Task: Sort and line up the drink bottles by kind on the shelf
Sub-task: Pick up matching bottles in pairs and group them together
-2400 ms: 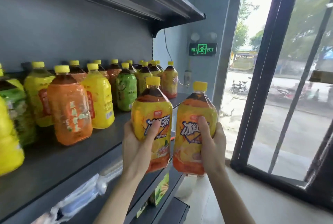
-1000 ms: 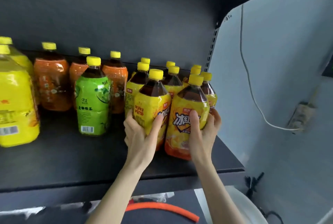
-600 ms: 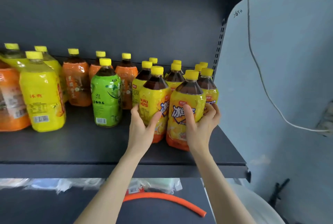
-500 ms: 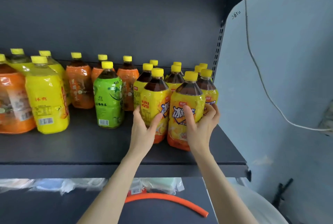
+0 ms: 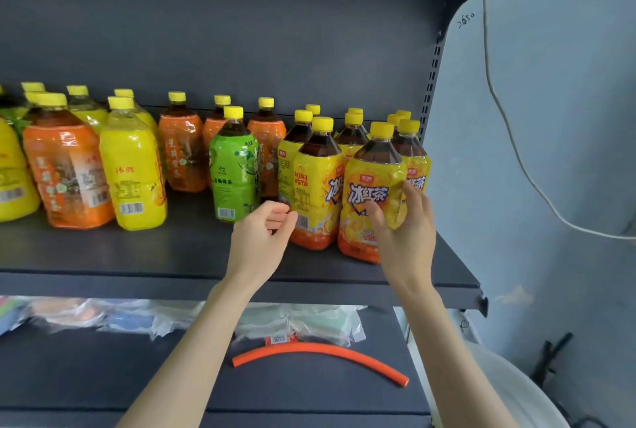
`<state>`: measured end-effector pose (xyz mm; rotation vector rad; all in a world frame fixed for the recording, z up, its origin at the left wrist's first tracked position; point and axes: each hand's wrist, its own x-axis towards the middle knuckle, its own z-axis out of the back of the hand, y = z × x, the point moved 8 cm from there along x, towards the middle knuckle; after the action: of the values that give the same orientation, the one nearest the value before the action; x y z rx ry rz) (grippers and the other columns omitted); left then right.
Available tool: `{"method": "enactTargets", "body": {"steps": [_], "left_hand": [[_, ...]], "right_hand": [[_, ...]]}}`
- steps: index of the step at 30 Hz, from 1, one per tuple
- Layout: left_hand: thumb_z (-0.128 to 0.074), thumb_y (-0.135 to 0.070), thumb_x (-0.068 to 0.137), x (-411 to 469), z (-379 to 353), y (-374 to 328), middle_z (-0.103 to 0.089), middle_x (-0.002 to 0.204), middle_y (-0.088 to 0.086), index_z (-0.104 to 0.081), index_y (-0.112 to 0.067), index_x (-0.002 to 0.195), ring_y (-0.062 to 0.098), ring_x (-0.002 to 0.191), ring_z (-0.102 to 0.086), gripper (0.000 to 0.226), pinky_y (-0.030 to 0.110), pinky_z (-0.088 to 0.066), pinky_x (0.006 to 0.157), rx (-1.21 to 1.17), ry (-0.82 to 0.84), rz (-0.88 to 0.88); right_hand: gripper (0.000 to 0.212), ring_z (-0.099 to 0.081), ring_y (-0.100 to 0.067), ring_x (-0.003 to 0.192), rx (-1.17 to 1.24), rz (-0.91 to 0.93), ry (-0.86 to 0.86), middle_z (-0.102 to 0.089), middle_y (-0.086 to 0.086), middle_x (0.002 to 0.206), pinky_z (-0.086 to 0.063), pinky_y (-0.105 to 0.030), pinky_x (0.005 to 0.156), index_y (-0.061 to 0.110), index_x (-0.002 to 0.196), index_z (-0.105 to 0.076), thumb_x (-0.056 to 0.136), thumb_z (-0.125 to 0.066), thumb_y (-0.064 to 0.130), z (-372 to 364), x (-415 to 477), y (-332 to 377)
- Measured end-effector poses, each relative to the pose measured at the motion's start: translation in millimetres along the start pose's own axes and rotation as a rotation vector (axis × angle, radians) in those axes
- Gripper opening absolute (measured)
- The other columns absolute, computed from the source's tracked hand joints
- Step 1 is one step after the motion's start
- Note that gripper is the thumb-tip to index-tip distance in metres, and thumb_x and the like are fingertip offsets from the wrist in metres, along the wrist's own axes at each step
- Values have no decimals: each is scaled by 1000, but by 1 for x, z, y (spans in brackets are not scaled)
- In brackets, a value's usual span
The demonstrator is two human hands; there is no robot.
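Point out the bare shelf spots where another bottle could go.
Bare dark shelf board runs along the front, between the yellow-labelled square bottle and the left hand, before the green-labelled bottle. A narrow strip lies right of the yellow-and-orange iced-tea bottle the right hand grips. Behind it, the yellow-capped tea bottles stand packed.

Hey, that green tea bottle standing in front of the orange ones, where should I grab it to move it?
Take the green bottle round its labelled body, coming from the front, where the shelf is bare. It stands upright, with orange bottles close behind and iced tea bottles near its right, so the back is crowded.
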<state>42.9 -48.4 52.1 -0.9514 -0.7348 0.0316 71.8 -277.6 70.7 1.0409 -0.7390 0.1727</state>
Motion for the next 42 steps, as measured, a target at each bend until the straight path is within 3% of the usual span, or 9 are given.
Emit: {"method": "enactTargets", "body": {"steps": [5,9,12,17,21,26,31,37,42], "left_hand": [[-63,-20,89,-4,49,16,-69,84,-7,-69,-13,94,-5,78,-62,11,2,-43,69,-52,-87,-7],[-62,-17,90,2,87,44,-67,85,-9,-66,-16,91,-6,81,-61,5,5,-45,72,-90,-166,7],[-61,-17,90,13,117,74,-64,97,-2,-63,-13,102,8,92,-61,12,18,-48,78,-80,-241,15],[-70,-22,84,40,163,130,-45,124,15,-45,-3,127,27,113,-46,53,24,-34,87,63,-354,80],[-76,-34,76,74,178,154,-36,135,22,-33,-3,136,37,127,-35,80,48,-35,104,133,-343,41],[-74,-42,76,97,182,161,-36,141,23,-31,-2,140,40,131,-34,87,52,-34,105,252,-332,13],[-74,-42,76,100,182,170,-39,138,24,-36,-3,138,42,125,-40,82,52,-41,95,306,-357,1],[-73,-42,76,101,182,173,-40,136,23,-36,-5,139,41,124,-41,82,50,-41,95,276,-363,-1],[-72,-41,79,98,182,175,-38,138,22,-34,-5,140,39,127,-38,80,48,-39,99,236,-340,3]], "right_hand": [[18,-56,-19,107,91,142,-69,-59,-4,116,-44,-22,86,8,104,-67,89,-66,17,-7,-18,36],[8,-59,-13,93,158,151,20,-63,-3,100,-49,-23,79,8,96,-67,90,-63,12,-52,-32,59],[5,-57,-6,85,197,138,60,-63,-1,96,-46,-12,73,11,93,-67,90,-62,11,-95,-45,77],[5,-63,-18,89,198,41,98,-63,0,97,-54,-36,81,14,95,-66,91,-63,13,-168,-54,97],[23,-60,-20,99,141,-31,94,-62,-5,110,-51,-44,88,9,110,-62,91,-64,22,-209,-50,101],[72,-43,-26,125,76,-125,83,-44,-10,137,-38,-44,106,9,140,-36,83,-72,35,-244,-27,100],[109,-32,-33,135,43,-207,112,-31,-15,148,-32,-50,110,10,150,-12,71,-78,49,-275,-11,92],[103,-47,-29,127,63,-191,143,-44,-7,143,-42,-48,103,18,148,-16,71,-80,46,-273,-13,86],[89,-60,-13,112,350,-217,274,-56,5,126,-53,-36,93,25,140,-23,73,-81,32,-256,-44,92]]}}
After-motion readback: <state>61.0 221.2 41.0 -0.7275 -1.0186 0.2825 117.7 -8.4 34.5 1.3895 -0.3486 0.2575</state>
